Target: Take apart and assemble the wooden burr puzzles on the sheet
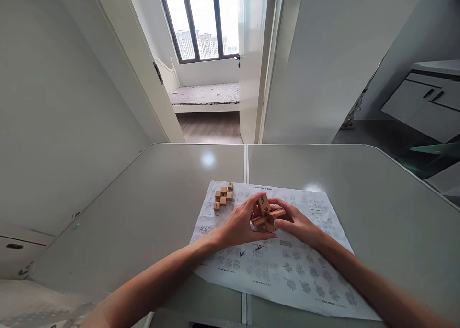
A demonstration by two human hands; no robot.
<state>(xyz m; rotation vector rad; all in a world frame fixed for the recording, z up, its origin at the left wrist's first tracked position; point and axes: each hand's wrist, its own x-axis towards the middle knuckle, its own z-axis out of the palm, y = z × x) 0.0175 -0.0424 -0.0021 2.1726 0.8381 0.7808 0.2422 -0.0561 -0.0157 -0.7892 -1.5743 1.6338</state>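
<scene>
Between my two hands is a partly interlocked cluster of wooden puzzle pieces [269, 217], held just over a printed sheet. My left hand [244, 221] curls round its left side, with the thumb along the bottom and fingers at the top. From the right, my right hand [294, 221] pinches the cluster with thumb and fingers. One upright piece in it bears a dark printed numeral. Left of my hands, more notched wooden pieces [223, 197] lie on the sheet. The instruction sheet [266, 270] shows rows of small line drawings and has fold creases.
The sheet lies on a glossy grey table [154, 213] with a pale seam down its middle. Beyond the far edge stands an open white door [251, 60], with a bed [204, 96] under a window. White cabinets [427, 98] are at the right.
</scene>
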